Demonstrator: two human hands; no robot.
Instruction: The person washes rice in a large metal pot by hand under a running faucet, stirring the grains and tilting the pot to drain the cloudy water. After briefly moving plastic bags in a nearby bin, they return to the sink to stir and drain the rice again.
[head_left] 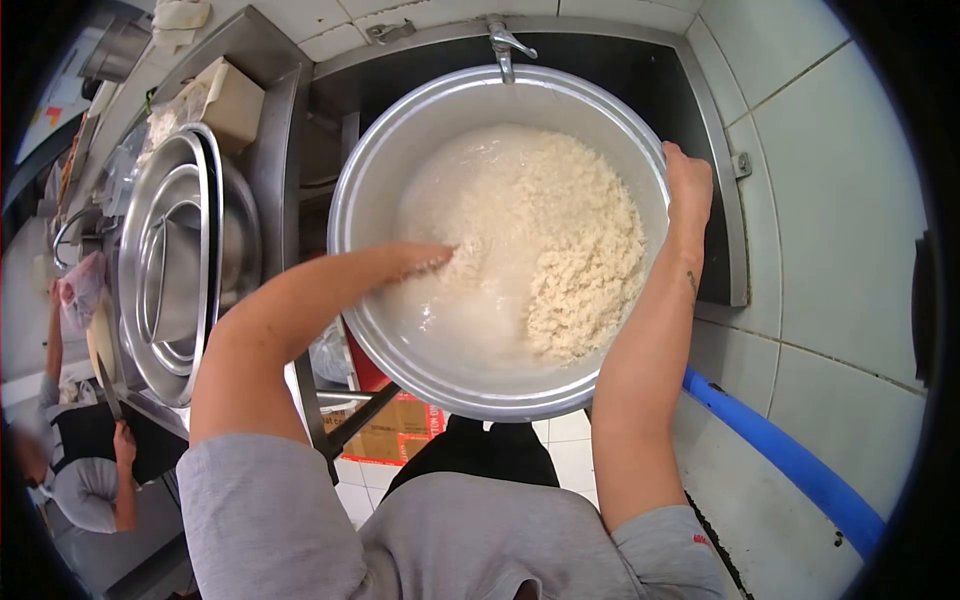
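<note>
A large round metal pot [346, 195] holds pale rice [590, 290] in cloudy whitish water [450, 320]. The rice is heaped toward the right side, with the water showing mostly at the left. My left hand [430, 258] dips into the water and rice near the middle of the pot; its fingers are blurred and partly hidden. At the right side of the rim, my right hand [688, 185] is closed around the edge, thumb and fingers partly out of sight.
A tap [505, 48] overhangs the pot's far rim above the dark sink [600, 60]. Nested steel bowls [135, 260] sit on the left counter. A co-worker [85, 470] at far left holds a knife [107, 385]. A blue hose [790, 450] runs along the right tiles.
</note>
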